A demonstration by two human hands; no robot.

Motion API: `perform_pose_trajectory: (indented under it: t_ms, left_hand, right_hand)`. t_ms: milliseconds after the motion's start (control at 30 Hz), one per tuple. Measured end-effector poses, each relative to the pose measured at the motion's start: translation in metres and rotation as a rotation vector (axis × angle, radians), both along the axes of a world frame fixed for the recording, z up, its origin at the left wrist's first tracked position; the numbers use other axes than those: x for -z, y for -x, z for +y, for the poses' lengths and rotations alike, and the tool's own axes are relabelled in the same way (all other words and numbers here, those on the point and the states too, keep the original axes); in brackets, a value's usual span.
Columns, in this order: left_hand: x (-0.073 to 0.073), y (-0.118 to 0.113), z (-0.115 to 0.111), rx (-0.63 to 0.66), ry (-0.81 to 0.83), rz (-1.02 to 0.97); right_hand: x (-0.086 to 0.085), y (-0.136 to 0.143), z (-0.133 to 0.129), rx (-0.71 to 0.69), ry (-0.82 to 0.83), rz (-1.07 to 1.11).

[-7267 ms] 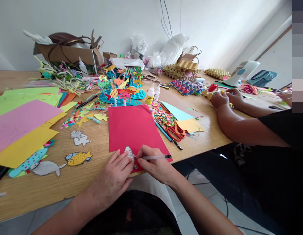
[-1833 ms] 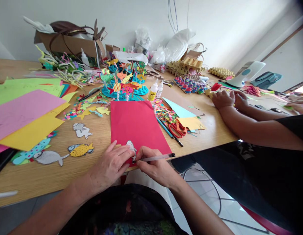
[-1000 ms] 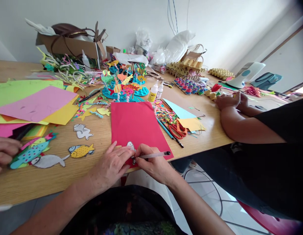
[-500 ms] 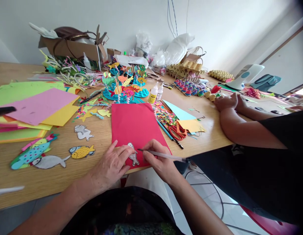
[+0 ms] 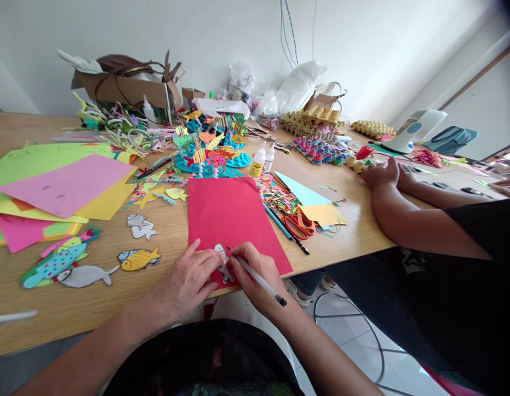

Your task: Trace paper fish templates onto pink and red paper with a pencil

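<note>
The left hand (image 5: 187, 280) lies flat on the near edge of the red paper sheet (image 5: 232, 217), its fingers (image 5: 208, 263) spread open and pressing down a small grey fish cutout (image 5: 223, 262) at the sheet's near end. The right hand (image 5: 255, 275) is closed around a pen (image 5: 257, 276), whose tip touches the upper part of the cutout while its dark cap end points back toward the person. The red sheet lies on the wooden tabletop (image 5: 164, 242), overhanging its near edge a little. To the left lie a yellow fish cutout (image 5: 138, 258) and a grey one (image 5: 85, 275), with stacked coloured paper (image 5: 60, 184) beyond. Red scissors (image 5: 296, 223) lie right of the sheet. A co-worker's hands (image 5: 382, 171) rest together on the tabletop at the right.
</note>
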State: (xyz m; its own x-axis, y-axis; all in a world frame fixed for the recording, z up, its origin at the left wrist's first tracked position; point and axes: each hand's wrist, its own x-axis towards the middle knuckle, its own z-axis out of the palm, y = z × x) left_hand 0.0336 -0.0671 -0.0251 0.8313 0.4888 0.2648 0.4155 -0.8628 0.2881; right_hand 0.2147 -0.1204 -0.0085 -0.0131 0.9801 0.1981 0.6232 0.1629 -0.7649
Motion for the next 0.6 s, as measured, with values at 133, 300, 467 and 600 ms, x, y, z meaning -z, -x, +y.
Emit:
perform_pose_trajectory:
  t_ms: [133,300,467,600]
  left_hand:
    - [-0.006,0.002,0.013,0.116,0.024,0.016]
    - [-0.016,0.002,0.033,0.161,0.11,0.028]
    - [-0.019,0.001,0.045,0.237,0.213,-0.008]
    - [-0.021,0.0,0.047,0.262,0.221,-0.011]
  right_hand:
    - [-0.002,0.001,0.0,-0.003,0.003,-0.012]
    - [-0.002,0.001,0.0,0.006,0.023,-0.015]
    - [-0.009,-0.002,0.003,-0.029,0.05,0.066]
    - [-0.017,-0.007,0.005,-0.104,0.082,0.182]
